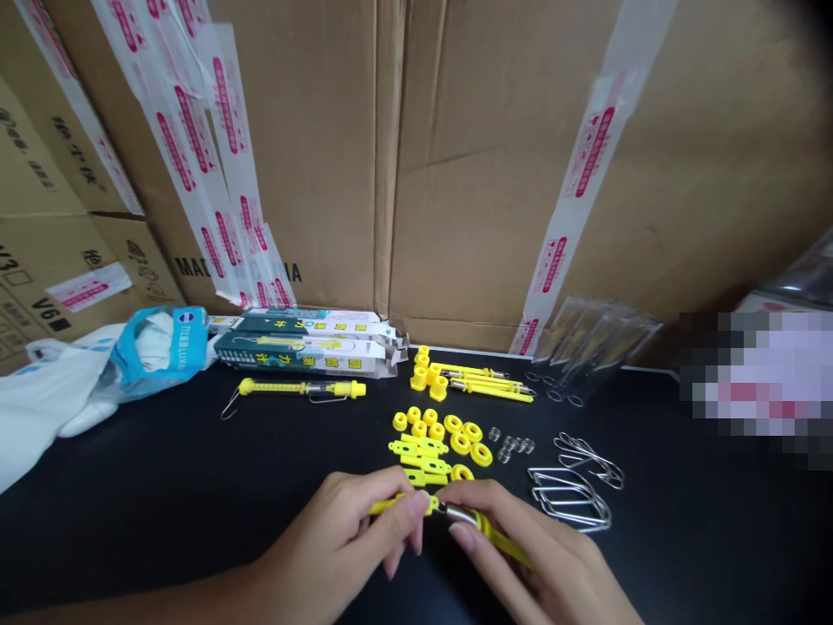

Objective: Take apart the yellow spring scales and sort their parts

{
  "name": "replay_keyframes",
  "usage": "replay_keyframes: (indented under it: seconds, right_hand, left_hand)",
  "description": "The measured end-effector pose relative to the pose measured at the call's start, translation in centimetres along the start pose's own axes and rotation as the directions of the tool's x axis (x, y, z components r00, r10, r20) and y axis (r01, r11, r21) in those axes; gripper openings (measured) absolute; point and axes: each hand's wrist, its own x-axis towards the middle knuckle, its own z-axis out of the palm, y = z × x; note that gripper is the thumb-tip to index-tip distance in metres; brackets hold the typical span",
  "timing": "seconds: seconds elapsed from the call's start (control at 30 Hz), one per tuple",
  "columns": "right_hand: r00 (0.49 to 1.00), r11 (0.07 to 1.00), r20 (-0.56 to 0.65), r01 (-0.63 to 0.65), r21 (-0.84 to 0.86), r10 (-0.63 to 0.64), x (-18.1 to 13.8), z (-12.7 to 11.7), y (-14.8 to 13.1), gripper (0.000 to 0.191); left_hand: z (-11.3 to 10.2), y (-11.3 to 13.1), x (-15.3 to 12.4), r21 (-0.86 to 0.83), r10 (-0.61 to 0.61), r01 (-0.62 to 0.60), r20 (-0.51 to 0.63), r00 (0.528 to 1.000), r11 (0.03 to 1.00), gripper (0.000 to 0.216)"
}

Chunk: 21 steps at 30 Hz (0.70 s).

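My left hand (361,525) pinches a flat yellow plastic piece (383,505) with a holed tab at its end. Closed around a yellow rod with a metal spring (461,514) is my right hand (527,542). The spring's end meets the tab between my fingertips; whether they are hooked together I cannot tell. Just beyond my hands lie similar yellow pieces (424,464), yellow rings (481,454) and small yellow caps (420,429). Farther back are several yellow rods with springs (491,387) beside yellow end pieces (420,378).
An assembled yellow spring scale (303,388) lies at left, before printed cartons (299,354). Small coils (514,445) and bent wire hooks (573,499) sit at right. Clear tubes (586,347) lean against a large cardboard box (468,174). A blue-and-white packet (162,347) is far left.
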Motion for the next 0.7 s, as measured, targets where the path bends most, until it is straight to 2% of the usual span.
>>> replay_keyframes:
  seconds: [0.17, 0.33, 0.53, 0.7]
  right_hand:
    - [1.000, 0.999, -0.011, -0.002, 0.046, 0.003, 0.29, -0.27, -0.18, 0.020]
    - [1.000, 0.997, 0.014, -0.024, 0.074, 0.023, 0.11, -0.20, -0.22, 0.017]
    - [0.999, 0.999, 0.030, -0.020, 0.041, 0.019, 0.07, -0.14, -0.28, 0.015]
    - [0.998, 1.000, 0.055, -0.020, 0.000, 0.020, -0.16, -0.03, -0.21, 0.021]
  left_hand:
    - [-0.23, 0.38, -0.06, 0.048, 0.074, -0.074, -0.012, 0.997, 0.996, 0.038]
    - [-0.15, 0.74, -0.01, 0.059, 0.102, -0.102, -0.012, 0.995, 0.993, 0.046]
    - [0.02, 0.56, 0.14, -0.005, 0.111, -0.111, 0.021, 0.994, 0.994, 0.054]
    - [0.07, 0.10, 0.05, 0.060, 0.125, -0.126, 0.023, 0.992, 0.990, 0.053]
